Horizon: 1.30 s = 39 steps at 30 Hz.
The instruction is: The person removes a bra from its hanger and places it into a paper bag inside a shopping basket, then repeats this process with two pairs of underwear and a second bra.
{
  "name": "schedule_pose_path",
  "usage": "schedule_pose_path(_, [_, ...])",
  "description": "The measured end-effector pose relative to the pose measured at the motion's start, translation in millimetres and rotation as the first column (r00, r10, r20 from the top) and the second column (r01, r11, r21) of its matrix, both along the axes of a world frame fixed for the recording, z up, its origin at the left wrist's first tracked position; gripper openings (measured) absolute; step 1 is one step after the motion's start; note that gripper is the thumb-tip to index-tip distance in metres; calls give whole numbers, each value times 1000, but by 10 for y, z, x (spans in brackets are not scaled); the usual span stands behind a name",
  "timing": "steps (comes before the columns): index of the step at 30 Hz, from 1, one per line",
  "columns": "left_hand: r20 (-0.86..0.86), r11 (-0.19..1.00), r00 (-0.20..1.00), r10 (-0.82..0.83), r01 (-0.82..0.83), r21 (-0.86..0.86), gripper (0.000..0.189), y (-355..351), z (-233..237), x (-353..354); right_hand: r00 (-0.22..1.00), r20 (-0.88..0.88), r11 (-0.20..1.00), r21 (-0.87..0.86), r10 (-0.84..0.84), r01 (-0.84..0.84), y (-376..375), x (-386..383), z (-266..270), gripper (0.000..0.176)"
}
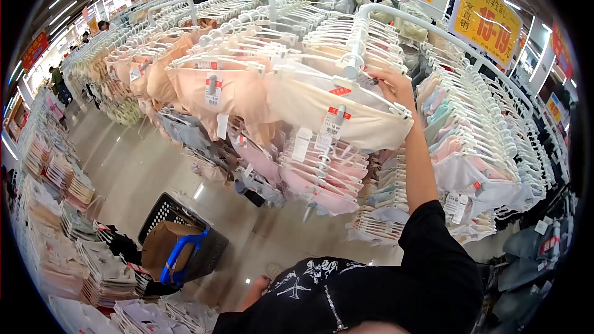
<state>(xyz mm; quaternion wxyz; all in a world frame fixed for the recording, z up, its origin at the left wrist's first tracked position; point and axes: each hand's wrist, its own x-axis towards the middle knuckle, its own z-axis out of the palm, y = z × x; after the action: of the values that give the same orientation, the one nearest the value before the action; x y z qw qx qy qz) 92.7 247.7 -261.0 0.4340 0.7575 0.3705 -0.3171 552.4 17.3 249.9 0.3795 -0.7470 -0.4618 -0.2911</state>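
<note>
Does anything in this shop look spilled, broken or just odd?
Nothing looks spilled or broken; the bras near the right hand hang in rows. Slightly odd: brown cardboard sits in the shopping basket, where I'd expect clothing.

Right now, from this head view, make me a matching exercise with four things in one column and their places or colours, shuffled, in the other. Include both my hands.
Things:
1. Right hand
2. Left hand
3. Cardboard
4. Carrying handle

Places or colours:
A. Bright blue
B. Up by the white hangers
C. Inside the dark basket
D. Low, beside the black shirt

Right pairs: 1-B, 2-D, 3-C, 4-A
</note>
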Motion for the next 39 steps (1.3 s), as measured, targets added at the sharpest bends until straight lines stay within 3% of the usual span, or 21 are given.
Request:
schedule_pose_path(2, [52, 998, 996, -68, 68, -3, 28, 124, -138, 133, 992, 67, 993, -28, -110, 112, -61, -11, 49, 21])
schedule_pose_path(6, [120, 991, 984, -129, 125, 42, 28, 228, -153, 291, 876, 245, 907, 187, -415, 377, -103, 278, 129, 23])
schedule_pose_path(10, [157, 992, 979, -127, 123, 37, 28, 255, -45, 322, 928, -276, 968, -81, -249, 236, -215, 622, 129, 26])
schedule_pose_path(14, [87, 998, 995, -55, 56, -12, 27, 189, 40, 203, 943, -265, 978, -114, -202, 177, -196, 568, 94, 28])
schedule_pose_path(19, [61, 997, 998, 13, -8, -75, 28, 258, -439, -281, 954, -196, 967, -157, -227, 198, -246, 404, 136, 26])
schedule_pose_path(20, [43, 983, 987, -158, 153, 101, 30, 209, -1223, -370, 963, -140, 963, -171, -232, 207, -289, 425, 137, 26])
schedule_pose_path(21, [162, 958, 949, -270, 248, 145, 31, 303, -976, -428, 971, -89, 961, -189, -222, 202, -350, 469, 126, 25])
schedule_pose_path(22, [91, 908, 912, -399, 379, 179, 31, 314, -1203, -469, 954, -65, 924, -278, -292, 264, -437, 510, 149, 30])
schedule_pose_path(23, [-31, 960, 963, -266, 268, 83, 30, 335, -808, -379, 963, 145, 933, -249, -229, 259, -550, 676, 150, 32])
schedule_pose_path(25, [20, 968, 979, -202, 197, 153, 29, 397, -949, -464, 916, 150, 918, -87, -373, 388, -867, 875, 152, 36])
schedule_pose_path(26, [-12, 964, 971, -240, 239, 116, 29, 498, -775, -387, 969, 151, 981, 27, -194, 192, -785, 533, 322, 32])
schedule_pose_path(27, [89, 981, 995, -37, 19, 191, 29, 504, -678, -397, 669, 445, 763, 52, -595, 645, -1283, 834, 338, 27])
schedule_pose_path(28, [92, 979, 996, 2, -21, 201, 30, 592, -534, -382, 687, 428, 799, 166, -587, 579, -1137, 448, 459, 25])
schedule_pose_path(29, [125, 977, 990, 71, -94, 191, 31, 649, -554, -388, 731, 454, 846, 419, -509, 329, -810, 74, 487, 21])
schedule_pose_path(31, [232, 960, 955, 186, -227, 162, 29, 753, -256, -404, 712, 549, 730, 679, -438, -75, 34, -744, 351, 19])
schedule_pose_path(32, [315, 954, 924, 215, -267, 133, 28, 826, -48, -438, 582, 522, 677, 733, -623, 66, 477, -1201, 169, 24])
schedule_pose_path(34, [420, 912, 861, 286, -379, 157, 26, 912, 150, -518, 640, 759, 833, 429, -122, -349, 896, -1211, -413, 33])
schedule_pose_path(35, [475, 887, 822, 314, -433, 163, 25, 960, 241, -545, 827, 555, 957, 187, 83, -222, 1189, -1469, -707, 29])
schedule_pose_path(36, [508, 877, 811, 291, -439, 198, 24, 1025, 383, -577, 938, 266, 956, 129, 221, -262, 1485, -1552, -1126, 19])
schedule_pose_path(37, [539, 864, 798, 269, -447, 231, 23, 1092, 569, -611, 953, -2, 949, 94, 302, -300, 1906, -1745, -1495, 16])
schedule_pose_path(39, [626, 816, 737, 255, -511, 270, 20, 1174, 965, -652, 872, -316, 859, -237, 374, -454, 2418, -2026, -2013, 21])
